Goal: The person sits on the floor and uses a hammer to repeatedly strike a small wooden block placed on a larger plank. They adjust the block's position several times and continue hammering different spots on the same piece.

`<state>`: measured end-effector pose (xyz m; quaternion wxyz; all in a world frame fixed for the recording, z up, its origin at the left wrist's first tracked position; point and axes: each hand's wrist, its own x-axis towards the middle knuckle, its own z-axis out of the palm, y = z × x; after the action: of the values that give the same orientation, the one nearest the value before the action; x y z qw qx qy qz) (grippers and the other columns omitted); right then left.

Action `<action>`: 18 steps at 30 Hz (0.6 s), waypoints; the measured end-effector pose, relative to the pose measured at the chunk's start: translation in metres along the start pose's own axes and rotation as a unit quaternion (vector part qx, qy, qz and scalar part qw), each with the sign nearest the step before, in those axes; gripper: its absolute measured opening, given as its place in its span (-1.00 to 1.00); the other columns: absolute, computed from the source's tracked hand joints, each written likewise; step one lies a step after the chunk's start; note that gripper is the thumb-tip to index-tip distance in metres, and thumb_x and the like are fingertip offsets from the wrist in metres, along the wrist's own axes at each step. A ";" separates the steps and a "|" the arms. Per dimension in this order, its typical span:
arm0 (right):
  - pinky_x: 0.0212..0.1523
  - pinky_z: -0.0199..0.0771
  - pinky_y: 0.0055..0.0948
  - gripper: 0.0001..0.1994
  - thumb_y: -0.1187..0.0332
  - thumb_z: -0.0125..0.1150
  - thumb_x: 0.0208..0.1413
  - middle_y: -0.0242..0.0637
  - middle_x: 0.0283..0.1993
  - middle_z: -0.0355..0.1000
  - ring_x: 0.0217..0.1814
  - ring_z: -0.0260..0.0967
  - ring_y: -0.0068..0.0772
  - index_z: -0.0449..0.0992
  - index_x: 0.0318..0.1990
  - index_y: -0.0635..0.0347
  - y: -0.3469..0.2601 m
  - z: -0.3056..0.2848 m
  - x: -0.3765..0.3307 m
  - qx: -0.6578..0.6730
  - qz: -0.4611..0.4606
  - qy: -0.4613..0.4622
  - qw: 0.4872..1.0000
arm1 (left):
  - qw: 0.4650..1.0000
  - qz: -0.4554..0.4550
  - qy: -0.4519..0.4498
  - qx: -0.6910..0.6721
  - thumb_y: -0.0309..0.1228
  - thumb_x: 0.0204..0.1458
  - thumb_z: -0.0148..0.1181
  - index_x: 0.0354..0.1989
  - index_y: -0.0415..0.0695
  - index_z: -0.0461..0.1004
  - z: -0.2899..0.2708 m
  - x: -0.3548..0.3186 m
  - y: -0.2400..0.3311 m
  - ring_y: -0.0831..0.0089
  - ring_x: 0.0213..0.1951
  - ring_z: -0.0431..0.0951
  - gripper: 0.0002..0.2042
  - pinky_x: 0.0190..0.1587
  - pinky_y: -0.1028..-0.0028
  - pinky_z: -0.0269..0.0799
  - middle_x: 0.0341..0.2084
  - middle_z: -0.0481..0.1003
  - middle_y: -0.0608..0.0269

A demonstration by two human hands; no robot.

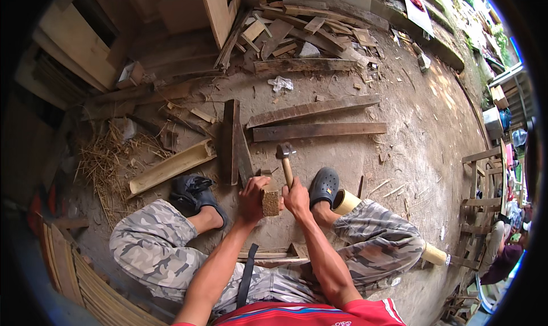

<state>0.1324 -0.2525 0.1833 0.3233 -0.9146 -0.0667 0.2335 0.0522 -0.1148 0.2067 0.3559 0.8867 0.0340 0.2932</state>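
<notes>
Between my feet, my left hand (pixel 252 200) is closed around a short wooden block (pixel 271 203) whose rough end grain faces me. My right hand (pixel 295 199) grips the wooden handle of a hammer (pixel 287 167) close beside the block. The hammer's dark metal head points away from me, beyond both hands and apart from the block. A small dark piece and a thin sliver show just past the block, too small to make out. Two dark planks, a nearer one (pixel 319 132) and a farther one (pixel 314 110), lie on the ground ahead.
Upright-looking dark boards (pixel 231 143) lie left of the hammer. A split bamboo piece (pixel 171 167) and straw (pixel 108 166) are farther left. Scrap wood (pixel 308 32) is heaped at the back. Bamboo tubes (pixel 346 202) lie by my right leg; a wooden bench (pixel 482 180) stands right, near another person (pixel 505 257).
</notes>
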 end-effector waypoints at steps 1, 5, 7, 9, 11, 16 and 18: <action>-0.19 0.44 0.16 -0.72 0.28 0.11 0.08 0.26 -0.38 0.47 -0.25 0.45 0.38 0.30 -0.14 0.25 -0.003 -0.002 0.002 0.015 -0.016 0.019 1.000 | 1.000 0.007 0.009 -0.001 -0.08 -0.28 0.48 -0.03 -0.08 0.28 -0.002 0.000 -0.001 0.12 -0.21 0.54 -0.34 -0.26 0.22 0.50 -0.21 0.49 0.13; -0.30 0.44 0.18 -0.76 0.32 0.13 0.07 0.25 -0.48 0.45 -0.34 0.44 0.38 0.26 -0.19 0.21 -0.008 0.002 0.004 0.057 -0.080 0.075 0.992 | 1.000 0.017 0.001 -0.017 -0.07 -0.27 0.48 -0.03 -0.08 0.27 -0.010 -0.006 -0.001 0.11 -0.21 0.55 -0.33 -0.24 0.21 0.52 -0.21 0.50 0.14; -0.29 0.44 0.19 -0.75 0.32 0.12 0.07 0.26 -0.46 0.45 -0.33 0.44 0.39 0.26 -0.19 0.22 0.008 0.017 -0.001 0.020 -0.062 0.054 0.996 | 0.999 0.022 0.013 -0.032 -0.06 -0.27 0.49 -0.04 -0.08 0.28 -0.010 -0.006 0.002 0.11 -0.21 0.55 -0.33 -0.22 0.19 0.52 -0.21 0.50 0.14; -0.15 0.43 0.18 -0.71 0.30 0.10 0.06 0.30 -0.32 0.48 -0.22 0.45 0.39 0.29 -0.13 0.27 0.024 0.025 -0.006 -0.032 -0.003 -0.028 0.999 | 0.996 0.064 -0.046 -0.037 -0.09 -0.27 0.48 -0.05 -0.09 0.28 -0.013 -0.003 -0.002 0.09 -0.21 0.55 -0.36 -0.19 0.19 0.51 -0.20 0.50 0.13; -0.07 0.42 0.17 -0.68 0.28 0.09 0.06 0.31 -0.24 0.48 -0.14 0.45 0.38 0.31 -0.10 0.30 0.039 0.029 -0.009 -0.039 0.035 -0.083 0.995 | 0.996 0.062 -0.054 -0.035 -0.13 -0.26 0.46 -0.06 -0.09 0.29 -0.011 -0.003 -0.001 0.08 -0.21 0.55 -0.38 -0.17 0.18 0.51 -0.19 0.50 0.12; 0.00 0.43 0.07 -0.62 0.24 0.10 0.06 0.29 -0.16 0.48 -0.07 0.46 0.30 0.44 -0.06 0.36 0.022 0.016 -0.007 0.009 0.078 -0.052 0.996 | 0.999 -0.001 0.014 -0.030 -0.13 -0.22 0.44 0.02 -0.12 0.29 -0.010 -0.008 -0.002 0.05 -0.14 0.54 -0.36 -0.10 0.19 0.49 -0.15 0.48 0.08; -0.02 0.44 0.05 -0.62 0.22 0.11 0.06 0.29 -0.19 0.49 -0.09 0.46 0.29 0.44 -0.07 0.36 0.024 0.011 0.002 0.016 0.078 -0.025 0.997 | 0.999 -0.002 0.004 -0.049 -0.17 -0.21 0.41 0.04 -0.15 0.29 -0.016 -0.012 -0.008 0.06 -0.12 0.53 -0.37 -0.06 0.20 0.48 -0.14 0.48 0.07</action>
<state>0.1288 -0.2645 0.1603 0.3172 -0.9055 0.0007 0.2818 0.0349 -0.1019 0.2050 0.3990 0.8672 0.0229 0.2971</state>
